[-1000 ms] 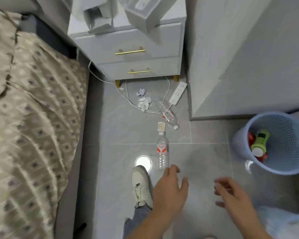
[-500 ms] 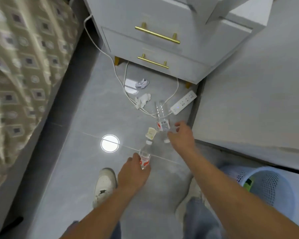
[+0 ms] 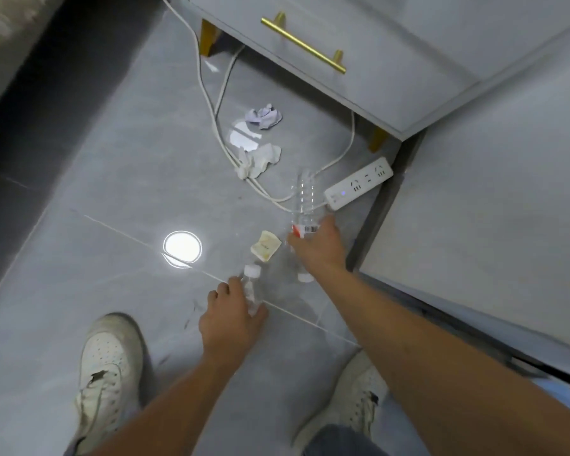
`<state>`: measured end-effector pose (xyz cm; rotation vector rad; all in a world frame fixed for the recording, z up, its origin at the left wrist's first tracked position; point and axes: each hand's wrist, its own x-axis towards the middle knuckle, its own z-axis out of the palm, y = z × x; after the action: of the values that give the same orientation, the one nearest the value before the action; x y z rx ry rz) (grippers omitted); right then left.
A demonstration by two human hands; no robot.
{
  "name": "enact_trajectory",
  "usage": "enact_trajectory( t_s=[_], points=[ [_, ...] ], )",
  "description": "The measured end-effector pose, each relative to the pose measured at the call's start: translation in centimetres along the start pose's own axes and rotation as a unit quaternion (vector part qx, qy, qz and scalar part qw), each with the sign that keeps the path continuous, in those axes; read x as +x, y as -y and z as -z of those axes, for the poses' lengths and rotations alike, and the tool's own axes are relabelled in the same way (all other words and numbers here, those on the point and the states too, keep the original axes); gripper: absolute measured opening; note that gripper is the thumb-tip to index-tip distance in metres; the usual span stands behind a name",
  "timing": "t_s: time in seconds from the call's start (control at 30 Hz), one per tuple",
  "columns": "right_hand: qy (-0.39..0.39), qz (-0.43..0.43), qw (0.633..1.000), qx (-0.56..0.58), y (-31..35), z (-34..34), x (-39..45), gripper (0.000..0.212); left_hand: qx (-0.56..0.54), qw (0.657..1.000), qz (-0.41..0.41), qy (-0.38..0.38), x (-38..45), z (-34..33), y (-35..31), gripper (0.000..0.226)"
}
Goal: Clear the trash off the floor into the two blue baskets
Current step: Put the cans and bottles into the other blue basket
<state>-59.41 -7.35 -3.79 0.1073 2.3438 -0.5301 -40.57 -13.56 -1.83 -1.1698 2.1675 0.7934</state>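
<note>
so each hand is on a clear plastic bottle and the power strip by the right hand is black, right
Not quite: the power strip is white, as the head view shows. The rest holds: the left hand and right hand each rest on a clear plastic bottle.

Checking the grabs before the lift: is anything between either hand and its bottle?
Nothing visible. The left hand already wraps the near bottle; the right hand lies on the far bottle, which rests across the white cord.

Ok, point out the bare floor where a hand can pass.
Open tile lies left of the ceiling-light reflection, toward the dark bed base. Crowded: cable, tissues, power strip, and both bottles under the left hand and right hand.
</note>
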Motion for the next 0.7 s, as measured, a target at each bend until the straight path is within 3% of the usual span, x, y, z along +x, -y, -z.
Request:
enact_trajectory(
  t_s=[0.1, 0.3, 0.4, 0.6, 0.7],
  points=[
    [0.004, -0.007, 0.997, 0.082, -1.1, 3.2, -6.4, 0.064, -0.044, 0.998, -0.01, -0.031, -3.9, 4.9, -0.8, 0.058],
    [0.002, -0.091, 0.975, 0.203, -4.4, 13.4, -24.2, 0.034, -0.11, 0.985, -0.135, 0.01, -14.5, 16.5, -6.5, 0.052],
    [-0.013, -0.132, 0.965, 0.226, -7.2, 18.0, -31.2, 0.037, -0.123, 0.971, -0.203, -0.001, -19.4, 19.7, -10.4, 0.05],
    [-0.111, -0.248, 0.924, 0.268, -16.1, 22.3, -38.7, 0.068, -0.192, 0.924, -0.327, 0.044, -27.7, 16.6, -17.2, 0.058],
    [-0.157, -0.287, 0.897, 0.297, -20.4, 24.0, -40.0, 0.051, -0.165, 0.906, -0.383, 0.075, -30.6, 10.4, -19.1, 0.063]
  ],
)
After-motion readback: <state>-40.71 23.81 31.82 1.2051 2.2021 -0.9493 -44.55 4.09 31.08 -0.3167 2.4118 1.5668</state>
